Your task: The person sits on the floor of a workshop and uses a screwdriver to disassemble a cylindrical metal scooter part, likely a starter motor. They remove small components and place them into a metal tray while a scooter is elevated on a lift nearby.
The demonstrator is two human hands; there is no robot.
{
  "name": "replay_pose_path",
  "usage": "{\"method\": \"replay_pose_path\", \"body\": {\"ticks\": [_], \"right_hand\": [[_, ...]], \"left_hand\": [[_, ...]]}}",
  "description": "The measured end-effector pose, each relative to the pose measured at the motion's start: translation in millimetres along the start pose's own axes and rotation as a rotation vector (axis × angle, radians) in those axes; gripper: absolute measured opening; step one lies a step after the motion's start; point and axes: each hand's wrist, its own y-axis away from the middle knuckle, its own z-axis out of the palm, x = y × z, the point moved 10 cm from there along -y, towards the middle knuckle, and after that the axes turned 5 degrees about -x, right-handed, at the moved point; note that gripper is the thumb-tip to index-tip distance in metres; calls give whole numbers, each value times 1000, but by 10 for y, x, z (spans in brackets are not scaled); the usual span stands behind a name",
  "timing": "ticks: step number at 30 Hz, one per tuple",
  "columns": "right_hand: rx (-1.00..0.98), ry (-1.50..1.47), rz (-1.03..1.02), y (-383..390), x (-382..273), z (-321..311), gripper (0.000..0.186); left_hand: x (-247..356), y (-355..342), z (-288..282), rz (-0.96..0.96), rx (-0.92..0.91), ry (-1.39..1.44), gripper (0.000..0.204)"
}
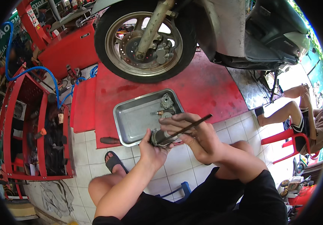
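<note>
Evidently, the left hand [153,152] cups a cylindrical metal housing [157,137] in bent fingers, probably steadying it, while the right hand [204,140], fingers nearly straight, holds a thin dark rod [186,129] across it; the metal tray [134,122] just beyond likely keeps loose parts [166,101] together.

Strong daylight from right — glare bleaching floor [250,129] there; red rack [38,157] interior shadowed — black fisheye rim, edges bowed

By the steel tray [135,122], the left hand [154,153] cradles a cylindrical metal part [159,137] and the right hand [203,141] angles a dark rod [191,125] over it, scooter front wheel [131,48] beyond.
</note>
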Motion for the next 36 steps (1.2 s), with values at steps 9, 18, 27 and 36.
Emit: {"method": "replay_pose_path", "body": {"ticks": [9, 18, 27, 36], "right_hand": [[-48, 165, 48, -47, -63, -169, 19], [-132, 209, 17, 8, -67, -258, 19], [-212, 56, 80, 8, 56, -145, 23], [-131, 88, -2, -28, -61, -70, 24]], "left_hand": [[-37, 44, 1, -34, 72, -7, 56], [-66, 21, -9, -77, 104, 16, 61], [-18, 49, 11, -34, 120, 25, 60], [-23, 109, 38, -35, 139, -77, 55]]}}
